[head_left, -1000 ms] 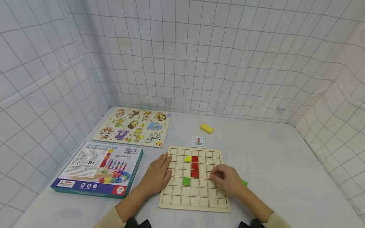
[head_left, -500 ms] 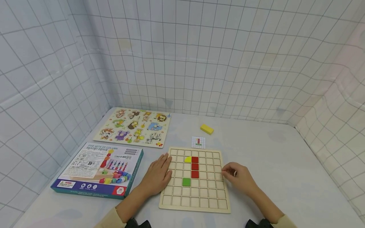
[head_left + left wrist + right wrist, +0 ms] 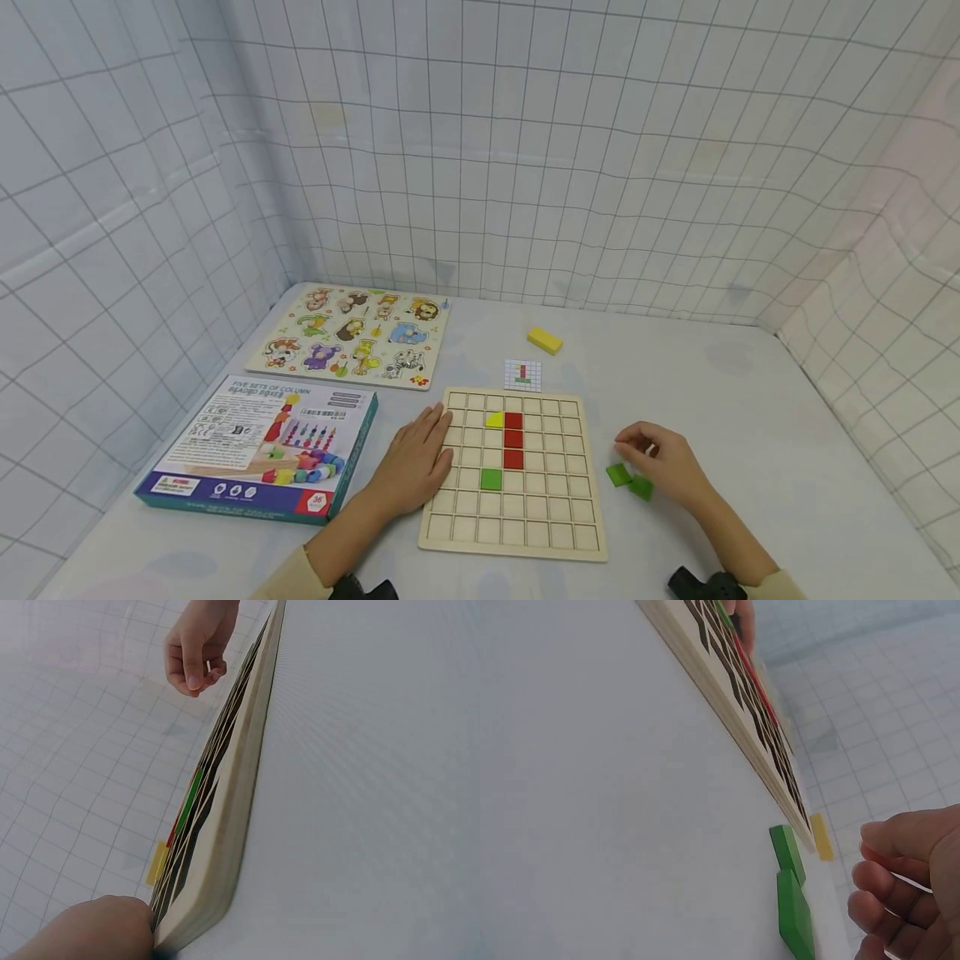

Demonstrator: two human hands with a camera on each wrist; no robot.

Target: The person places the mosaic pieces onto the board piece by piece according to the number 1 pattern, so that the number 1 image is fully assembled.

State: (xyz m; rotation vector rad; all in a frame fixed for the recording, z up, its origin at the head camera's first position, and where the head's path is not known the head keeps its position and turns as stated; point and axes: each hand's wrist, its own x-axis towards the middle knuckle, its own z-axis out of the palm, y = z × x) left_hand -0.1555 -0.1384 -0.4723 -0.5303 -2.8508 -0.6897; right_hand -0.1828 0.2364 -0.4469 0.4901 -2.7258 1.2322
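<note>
A wooden grid board [image 3: 537, 535] lies on the table with a yellow piece with a curved edge [image 3: 495, 420], a column of red squares [image 3: 513, 438] and one green square [image 3: 491, 479] set in its cells. My left hand [image 3: 412, 461] rests flat along the board's left edge, fingers extended. Right of the board, my right hand [image 3: 663, 460] hovers with loosely curled fingers and nothing between them. Two loose green tiles, the nearer-to-board one [image 3: 618, 475] and its neighbour [image 3: 641, 487], lie just under its fingertips. In the right wrist view these tiles [image 3: 795, 915] overlap each other.
Behind the board are a small patterned grid card [image 3: 522, 375] and a yellow block [image 3: 544, 340]. An animal puzzle board [image 3: 348, 336] lies at the back left, with a boxed bead set [image 3: 255, 446] in front of it. Grid-lined cloth walls [image 3: 525, 167] surround the table.
My right hand has drawn back rightward from over the board to beside it, and both loose green tiles now show. The left hand stays in place.
</note>
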